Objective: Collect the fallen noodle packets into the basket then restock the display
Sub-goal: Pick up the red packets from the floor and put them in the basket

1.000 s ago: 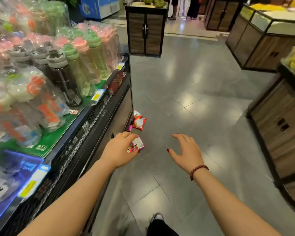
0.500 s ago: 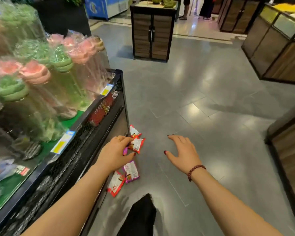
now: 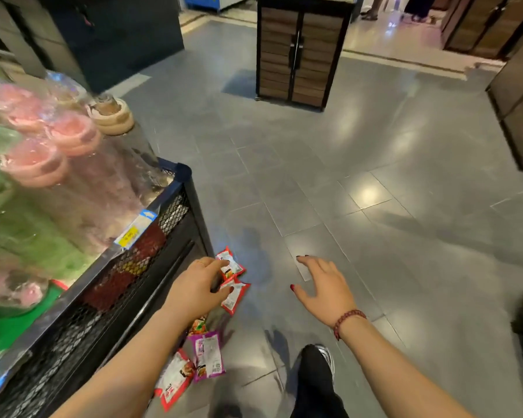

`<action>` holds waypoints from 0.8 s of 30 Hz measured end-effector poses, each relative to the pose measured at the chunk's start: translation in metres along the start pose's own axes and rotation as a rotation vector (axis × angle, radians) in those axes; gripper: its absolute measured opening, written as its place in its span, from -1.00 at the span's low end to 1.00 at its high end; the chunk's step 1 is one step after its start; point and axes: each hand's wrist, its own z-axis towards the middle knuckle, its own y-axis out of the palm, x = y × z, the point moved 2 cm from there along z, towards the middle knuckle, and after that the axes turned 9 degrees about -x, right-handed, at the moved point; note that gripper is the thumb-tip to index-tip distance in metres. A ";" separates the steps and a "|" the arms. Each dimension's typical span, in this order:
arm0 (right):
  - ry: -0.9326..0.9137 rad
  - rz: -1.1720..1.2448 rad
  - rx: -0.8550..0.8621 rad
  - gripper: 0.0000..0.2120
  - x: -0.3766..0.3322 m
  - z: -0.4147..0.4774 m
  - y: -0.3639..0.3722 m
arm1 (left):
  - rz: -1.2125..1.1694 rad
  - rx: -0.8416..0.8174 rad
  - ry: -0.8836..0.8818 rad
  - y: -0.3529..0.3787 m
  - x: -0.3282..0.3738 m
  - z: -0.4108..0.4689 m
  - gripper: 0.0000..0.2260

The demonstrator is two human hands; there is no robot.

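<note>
Five noodle packets lie on the grey tiled floor (image 3: 375, 182) at the foot of a black mesh-fronted display shelf (image 3: 103, 300). Two red packets sit farthest out, the upper red packet (image 3: 233, 262) touching the lower red packet (image 3: 235, 295) corner to corner. Nearer the person, a purple packet (image 3: 209, 356) overlaps a red-and-white packet (image 3: 175, 381), and a small orange packet (image 3: 198, 325) shows only in part beside the left forearm. The left hand (image 3: 198, 286) reaches over the two red packets with its fingers bent, the fingertips (image 3: 224, 262) overlapping them in the view; whether they pinch a packet or merely hover cannot be told. The right hand (image 3: 323, 292) is well apart from it, spread flat over bare floor with fingers splayed and nothing in it, a beaded bracelet (image 3: 346, 319) on the wrist. Below it stand a black trouser leg (image 3: 314, 384) and a shoe (image 3: 327, 357). On the shelf, plastic-wrapped bottles carry pink lids (image 3: 34, 159) and a beige lid (image 3: 112, 116); a yellow price tag (image 3: 136, 229) hangs on the shelf's front edge. Farther down the aisle stands a wooden two-door cabinet (image 3: 299, 52).
</note>
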 end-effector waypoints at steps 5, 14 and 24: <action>-0.112 -0.023 -0.102 -0.48 0.058 0.096 -0.043 | -0.093 0.060 -0.194 0.007 0.020 0.069 -0.31; -0.325 -0.078 -0.309 -0.47 0.077 0.252 -0.077 | -0.266 0.102 -0.494 -0.008 0.040 0.138 -0.54; -0.478 -0.093 -0.536 -0.46 0.026 0.415 -0.061 | -0.493 0.315 -0.731 -0.032 -0.013 0.216 -0.70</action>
